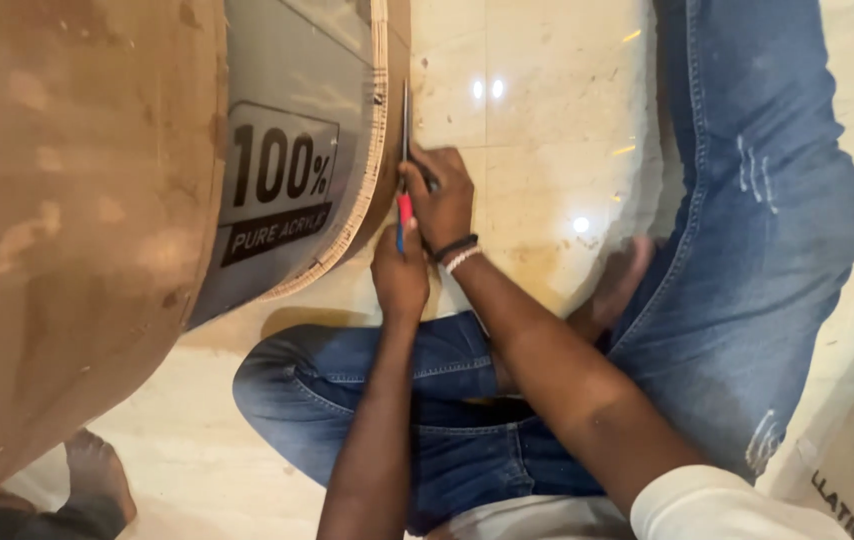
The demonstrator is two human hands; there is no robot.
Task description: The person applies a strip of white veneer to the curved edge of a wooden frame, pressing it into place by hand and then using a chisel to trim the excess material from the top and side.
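Panel point(347, 130): you are clamping both hands, left point(400, 275) and right point(442, 200), on a blade point(405, 160), probably trimming its edge, mostly untrimmed.

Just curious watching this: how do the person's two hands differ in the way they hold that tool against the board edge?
The right hand sits higher, gripping the tool near its metal blade; the left hand sits lower, around the red and blue handle end. The right hand has wristbands; the left wrist is bare. The right hand lies beside the curved board edge; the left is below it. Both are closed on the same tool.
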